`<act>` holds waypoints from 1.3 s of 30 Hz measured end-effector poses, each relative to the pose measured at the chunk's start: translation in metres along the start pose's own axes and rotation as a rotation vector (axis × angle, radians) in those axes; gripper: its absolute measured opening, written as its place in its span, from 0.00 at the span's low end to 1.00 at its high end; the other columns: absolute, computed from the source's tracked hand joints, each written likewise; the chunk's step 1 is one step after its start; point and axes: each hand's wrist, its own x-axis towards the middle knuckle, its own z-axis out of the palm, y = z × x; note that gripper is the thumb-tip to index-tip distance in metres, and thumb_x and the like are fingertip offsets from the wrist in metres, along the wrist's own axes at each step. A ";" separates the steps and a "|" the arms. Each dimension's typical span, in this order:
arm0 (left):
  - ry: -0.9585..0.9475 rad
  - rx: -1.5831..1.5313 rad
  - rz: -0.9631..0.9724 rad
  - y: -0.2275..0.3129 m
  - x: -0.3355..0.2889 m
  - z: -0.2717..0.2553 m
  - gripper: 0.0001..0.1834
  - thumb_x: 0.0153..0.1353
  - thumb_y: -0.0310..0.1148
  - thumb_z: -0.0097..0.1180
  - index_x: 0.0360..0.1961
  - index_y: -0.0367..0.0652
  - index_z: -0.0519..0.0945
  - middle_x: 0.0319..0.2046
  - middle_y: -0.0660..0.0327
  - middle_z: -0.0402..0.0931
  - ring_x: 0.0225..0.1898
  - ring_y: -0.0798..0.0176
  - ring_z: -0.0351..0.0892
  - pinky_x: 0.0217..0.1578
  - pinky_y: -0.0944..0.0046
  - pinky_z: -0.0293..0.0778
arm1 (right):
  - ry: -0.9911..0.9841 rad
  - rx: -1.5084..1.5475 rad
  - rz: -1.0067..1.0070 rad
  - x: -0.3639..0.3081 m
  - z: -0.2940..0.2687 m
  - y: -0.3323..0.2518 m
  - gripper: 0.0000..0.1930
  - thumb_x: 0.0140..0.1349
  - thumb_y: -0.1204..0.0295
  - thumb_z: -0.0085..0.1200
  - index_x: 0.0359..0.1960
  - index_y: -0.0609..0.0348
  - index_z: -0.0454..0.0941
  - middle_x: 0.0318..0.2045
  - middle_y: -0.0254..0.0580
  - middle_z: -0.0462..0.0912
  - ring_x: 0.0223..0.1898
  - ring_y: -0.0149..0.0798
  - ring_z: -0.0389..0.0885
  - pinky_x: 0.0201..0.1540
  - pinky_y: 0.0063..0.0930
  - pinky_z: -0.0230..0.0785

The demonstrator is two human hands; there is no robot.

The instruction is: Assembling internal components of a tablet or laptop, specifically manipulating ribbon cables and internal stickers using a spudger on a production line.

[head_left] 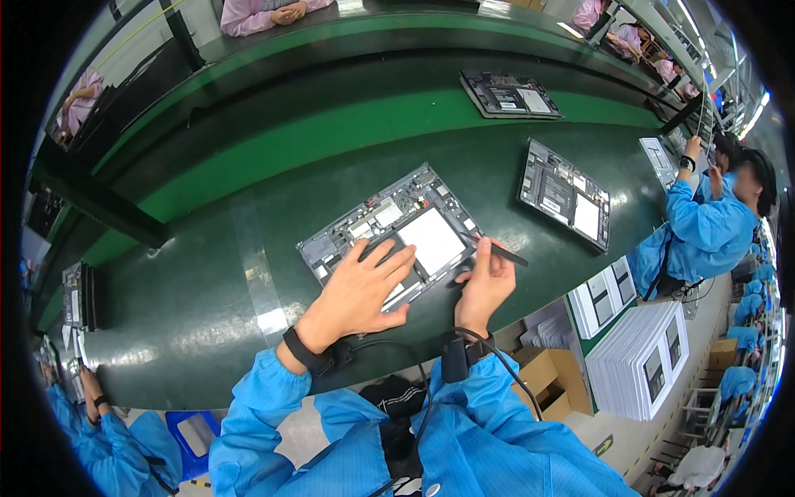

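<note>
Closest to me are my own blue smock sleeves, each wrist wearing a black strap with a dark cord trailing back toward my body. From them my left hand [358, 290] lies flat, fingers spread and grasping nothing, pressing on the near edge of the open grey tablet chassis [396, 232]. My right hand [484, 284] is pinched closed around a thin black stylus-like tool [499, 249], whose tip I see touching the chassis at its right edge.

The chassis lies tilted on the dark green conveyor belt [207, 315], right in front of me. Its back is off: I see a large white rectangular panel near the middle, with small silver and dark circuit parts packed along the far side. A dark strip lies under my left fingers; I cannot tell what it is.

Beyond and to the right of the chassis lies a second open tablet body [565, 195] with a smaller white patch, and farther still a third one [509, 94] on the belt's far lane. To the right of the chassis, off the belt, stand a stack of flat white trays [642, 360] and an open brown cardboard box [546, 383]; what the box holds I cannot make out. A co-worker in a blue smock [704, 228] stands beyond those.
</note>
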 end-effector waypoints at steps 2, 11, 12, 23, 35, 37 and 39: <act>-0.011 -0.002 0.020 0.000 0.001 -0.002 0.36 0.53 0.49 0.61 0.60 0.37 0.76 0.67 0.57 0.70 0.64 0.49 0.69 0.65 0.42 0.62 | 0.038 0.008 -0.013 0.004 -0.008 -0.003 0.12 0.72 0.70 0.57 0.50 0.67 0.77 0.45 0.47 0.86 0.37 0.25 0.82 0.19 0.15 0.67; 0.076 0.114 -0.075 0.039 -0.019 -0.018 0.33 0.60 0.43 0.58 0.65 0.39 0.73 0.69 0.52 0.69 0.70 0.49 0.65 0.72 0.44 0.55 | -0.090 0.003 0.002 -0.012 -0.009 -0.007 0.13 0.72 0.70 0.58 0.52 0.66 0.77 0.46 0.44 0.86 0.36 0.22 0.80 0.21 0.15 0.65; 0.148 0.075 -0.119 0.059 -0.029 -0.032 0.31 0.58 0.41 0.59 0.63 0.40 0.75 0.66 0.53 0.71 0.67 0.50 0.68 0.69 0.44 0.59 | -0.119 0.017 0.020 -0.013 -0.013 -0.007 0.12 0.72 0.71 0.57 0.51 0.66 0.77 0.46 0.44 0.87 0.34 0.22 0.79 0.21 0.15 0.65; 0.227 0.179 -0.842 0.101 -0.218 -0.004 0.29 0.53 0.41 0.62 0.58 0.45 0.80 0.64 0.58 0.74 0.66 0.49 0.69 0.68 0.40 0.58 | -1.008 -0.121 0.412 -0.168 0.015 -0.015 0.10 0.68 0.76 0.61 0.49 0.66 0.79 0.45 0.44 0.89 0.22 0.15 0.70 0.19 0.13 0.60; 0.314 0.011 -0.851 0.106 -0.243 0.018 0.34 0.51 0.49 0.63 0.62 0.55 0.80 0.71 0.55 0.67 0.71 0.47 0.63 0.71 0.36 0.52 | -1.141 -0.444 -0.002 -0.198 0.028 0.027 0.08 0.69 0.78 0.60 0.47 0.69 0.80 0.41 0.40 0.89 0.28 0.16 0.74 0.26 0.13 0.64; 0.331 -0.004 -0.849 0.105 -0.242 0.019 0.35 0.50 0.49 0.63 0.62 0.55 0.80 0.71 0.54 0.66 0.71 0.47 0.63 0.70 0.36 0.52 | -1.103 -0.398 -0.020 -0.202 0.030 0.032 0.08 0.68 0.76 0.62 0.44 0.68 0.82 0.37 0.37 0.89 0.23 0.16 0.67 0.23 0.16 0.58; 0.357 -0.023 -0.856 0.105 -0.242 0.020 0.35 0.49 0.49 0.63 0.61 0.54 0.81 0.72 0.52 0.65 0.71 0.46 0.63 0.70 0.35 0.52 | -1.065 -0.351 -0.038 -0.203 0.031 0.034 0.07 0.67 0.75 0.63 0.41 0.68 0.83 0.33 0.35 0.88 0.18 0.15 0.61 0.19 0.18 0.52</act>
